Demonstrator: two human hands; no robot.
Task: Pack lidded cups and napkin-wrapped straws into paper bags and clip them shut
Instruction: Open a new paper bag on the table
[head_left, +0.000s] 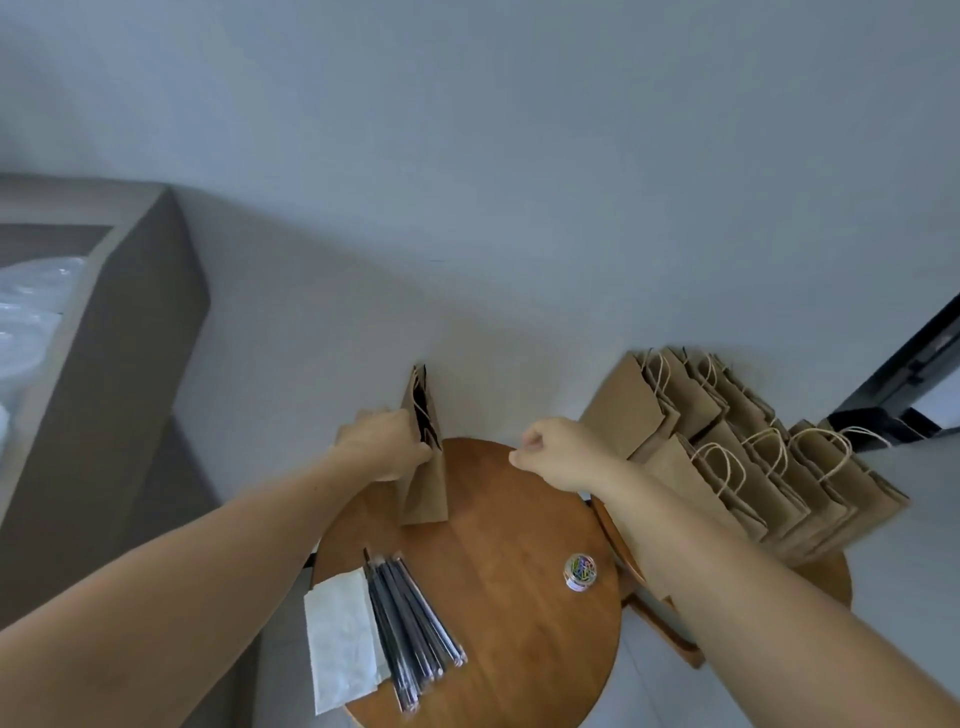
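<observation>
A brown paper bag (427, 483) stands upright at the far edge of the round wooden table (498, 613), its mouth narrow and dark inside. My left hand (382, 441) grips the bag's left side near the top. My right hand (558, 449) hovers to the right of the bag with fingers curled, holding nothing I can see. A bundle of dark wrapped straws (410, 623) lies on the near left of the table beside a stack of white napkins (343, 644). A small jar of coloured paper clips (581, 571) stands on the right. No cups are in view.
Several handled paper bags (748, 457) lean in rows on a second wooden surface to the right, against the wall. A grey bed frame (104, 395) with clear plastic on it fills the left. A dark frame (904, 384) stands at far right.
</observation>
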